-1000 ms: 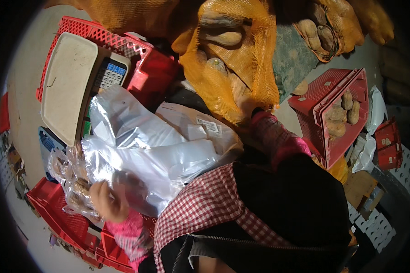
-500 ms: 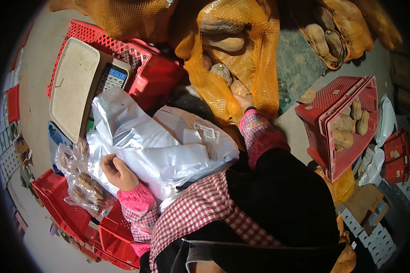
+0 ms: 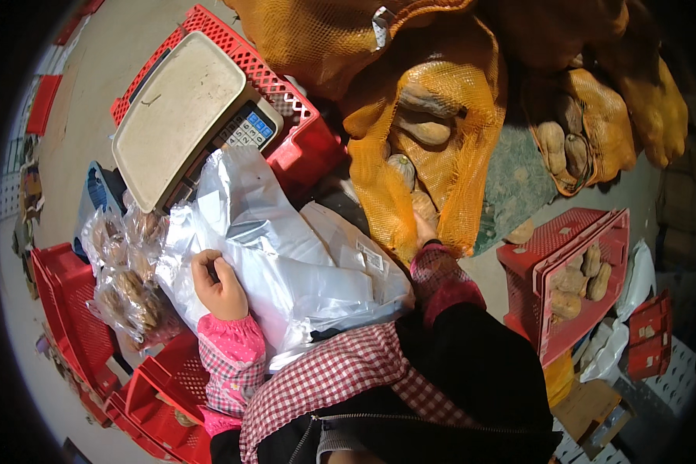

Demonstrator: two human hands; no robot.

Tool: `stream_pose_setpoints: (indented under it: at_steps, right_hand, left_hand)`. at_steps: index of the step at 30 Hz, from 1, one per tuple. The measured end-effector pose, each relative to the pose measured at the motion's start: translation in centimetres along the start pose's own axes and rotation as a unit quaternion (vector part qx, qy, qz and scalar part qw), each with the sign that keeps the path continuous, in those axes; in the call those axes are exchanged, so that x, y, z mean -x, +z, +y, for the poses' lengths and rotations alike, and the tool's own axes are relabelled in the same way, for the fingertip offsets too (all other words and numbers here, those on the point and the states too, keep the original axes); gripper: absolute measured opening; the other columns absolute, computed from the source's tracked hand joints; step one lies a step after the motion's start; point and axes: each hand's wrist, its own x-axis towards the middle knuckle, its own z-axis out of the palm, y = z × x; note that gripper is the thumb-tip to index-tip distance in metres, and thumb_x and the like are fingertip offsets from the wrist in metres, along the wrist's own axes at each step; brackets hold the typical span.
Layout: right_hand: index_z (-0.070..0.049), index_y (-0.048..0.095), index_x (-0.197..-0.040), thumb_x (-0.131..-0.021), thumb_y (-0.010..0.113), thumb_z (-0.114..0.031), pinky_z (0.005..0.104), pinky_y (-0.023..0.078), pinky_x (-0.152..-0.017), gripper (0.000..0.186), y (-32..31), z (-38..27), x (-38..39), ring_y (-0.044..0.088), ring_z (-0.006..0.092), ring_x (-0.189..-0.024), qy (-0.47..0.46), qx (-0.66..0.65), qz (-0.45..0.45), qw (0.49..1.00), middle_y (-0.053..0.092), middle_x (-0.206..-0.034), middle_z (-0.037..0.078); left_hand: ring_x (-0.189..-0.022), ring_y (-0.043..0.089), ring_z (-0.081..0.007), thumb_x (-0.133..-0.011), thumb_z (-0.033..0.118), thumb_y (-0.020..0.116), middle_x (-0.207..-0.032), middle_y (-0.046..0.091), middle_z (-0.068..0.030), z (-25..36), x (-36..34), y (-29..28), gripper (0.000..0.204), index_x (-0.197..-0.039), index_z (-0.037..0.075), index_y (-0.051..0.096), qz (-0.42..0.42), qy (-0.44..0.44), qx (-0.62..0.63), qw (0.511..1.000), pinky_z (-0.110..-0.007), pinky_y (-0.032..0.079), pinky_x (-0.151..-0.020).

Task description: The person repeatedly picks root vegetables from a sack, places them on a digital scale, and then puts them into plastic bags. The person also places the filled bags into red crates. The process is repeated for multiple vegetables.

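My right hand (image 3: 426,231) reaches into the mouth of an orange mesh sack (image 3: 462,193), its fingers closed about the near end of a tan butternut squash (image 3: 423,204). The mesh and the squash partly hide those fingers. Deeper in the sack lie a striped squash (image 3: 401,167) and larger tan ones (image 3: 425,130). My left hand (image 3: 220,286) is loosely curled above a pile of clear, silvery plastic bags (image 3: 267,247), thumb near the bent forefinger, and nothing shows in it. Left of it sit bagged squashes (image 3: 131,298) in clear plastic.
A scale (image 3: 182,116) with a beige tray rests on a red crate (image 3: 309,151) at the far left. To the right, a tilted pinkish-red crate (image 3: 518,298) contains several squashes. More filled mesh sacks (image 3: 607,124) stand at the back. Red crates (image 3: 73,309) are at the lower left.
The view has shifted, so the scale and sacks appear farther right. My right hand remains at the squash in the sack, and my left hand stays curled above the plastic bags.
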Motion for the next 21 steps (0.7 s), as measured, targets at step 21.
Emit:
stream_pose_setpoints:
  at_steps: [21]
  right_hand:
    - [-0.007,0.039,-0.131,-0.063,0.080,-0.027,0.0439,0.044,-0.097,0.082,19.0,-12.0,20.3,0.050,0.0284,-0.115,-0.191,-0.065,-0.486,0.850,0.049,-0.126,0.011]
  left_hand:
    - [-0.088,0.057,-0.0177,-0.088,0.018,0.061,-0.114,0.052,-0.0094,8.1,-0.1,0.4,0.045,-0.127,0.004,0.043,-0.243,-0.076,0.357,0.899,-0.030,0.048,-0.079]
